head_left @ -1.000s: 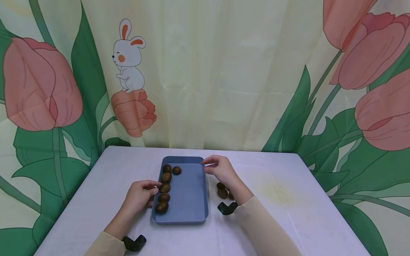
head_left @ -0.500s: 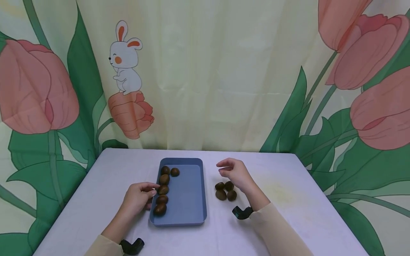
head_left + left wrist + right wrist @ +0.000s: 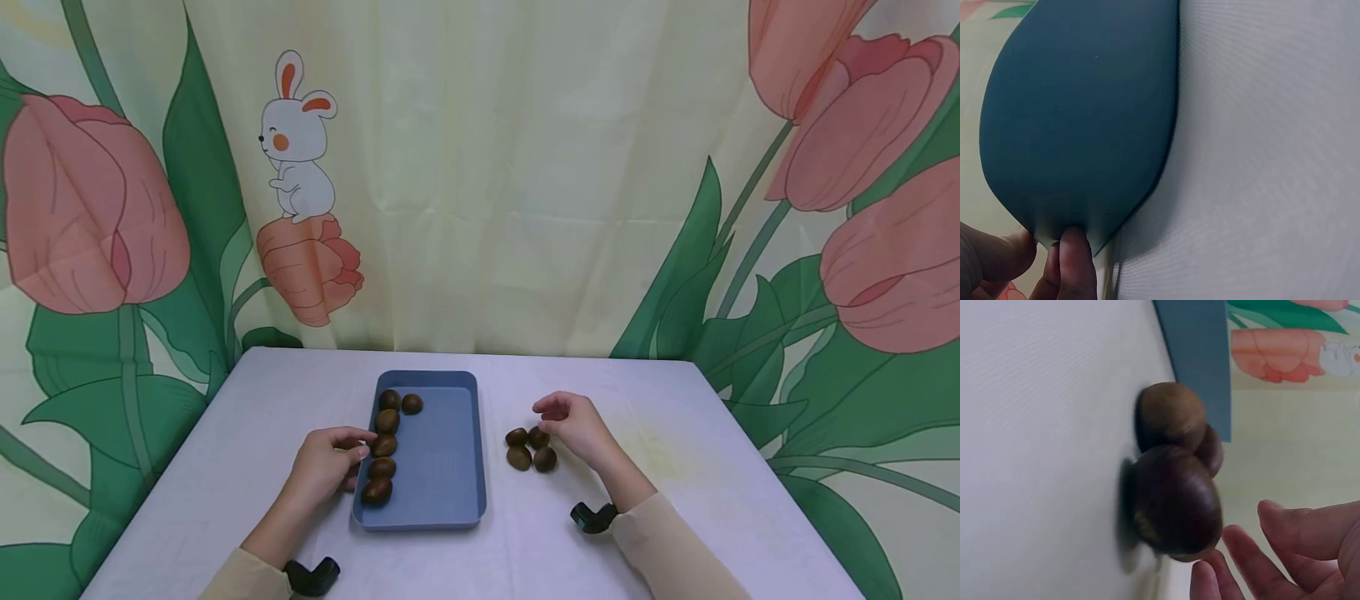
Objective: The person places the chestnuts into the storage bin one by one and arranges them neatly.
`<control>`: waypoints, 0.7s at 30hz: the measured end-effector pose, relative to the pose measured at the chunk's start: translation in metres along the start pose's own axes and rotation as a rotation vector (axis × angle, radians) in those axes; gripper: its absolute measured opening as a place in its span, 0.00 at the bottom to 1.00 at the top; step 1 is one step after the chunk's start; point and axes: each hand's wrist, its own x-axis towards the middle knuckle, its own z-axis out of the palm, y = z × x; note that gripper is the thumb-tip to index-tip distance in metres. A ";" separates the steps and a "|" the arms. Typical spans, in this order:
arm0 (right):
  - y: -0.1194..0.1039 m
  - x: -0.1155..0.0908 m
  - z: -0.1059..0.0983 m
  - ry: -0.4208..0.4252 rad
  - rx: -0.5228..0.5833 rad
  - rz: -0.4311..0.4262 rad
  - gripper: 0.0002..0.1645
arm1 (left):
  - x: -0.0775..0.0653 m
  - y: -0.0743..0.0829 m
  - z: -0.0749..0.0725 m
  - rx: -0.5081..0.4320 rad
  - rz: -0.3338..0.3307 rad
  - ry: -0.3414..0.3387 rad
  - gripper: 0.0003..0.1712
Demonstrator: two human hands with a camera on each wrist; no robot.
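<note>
A blue tray (image 3: 438, 454) lies on the table, with brown chestnuts (image 3: 377, 491) lined along its left side and one more chestnut (image 3: 412, 404) beside the line's far end. At the tray's left wall, my left hand (image 3: 321, 462) grips the edge between thumb and fingers; the left wrist view shows the tray's outer wall (image 3: 1079, 125). Right of the tray sits a small cluster of loose chestnuts (image 3: 518, 457). My right hand (image 3: 576, 423) hovers at the cluster's far right chestnut (image 3: 537, 437), thumb and fingers apart in the right wrist view, holding nothing.
A white cloth (image 3: 510, 550) covers the table. Behind it hangs a curtain (image 3: 510, 183) printed with tulips and a rabbit. Each wrist carries a black device, one by the left sleeve (image 3: 313, 577) and another by the right sleeve (image 3: 594, 518).
My right hand has moved from the tray's far right edge, rightward and nearer, to the loose chestnuts, uncovering them. The left hand has kept its grip on the tray.
</note>
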 end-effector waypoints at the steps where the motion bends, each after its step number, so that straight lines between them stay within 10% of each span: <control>1: 0.002 0.000 0.000 0.001 -0.006 0.001 0.14 | 0.000 0.000 0.000 -0.002 0.003 -0.001 0.14; 21: 0.019 -0.002 0.000 -0.068 -0.110 0.019 0.15 | 0.002 -0.002 0.000 -0.006 -0.002 -0.005 0.14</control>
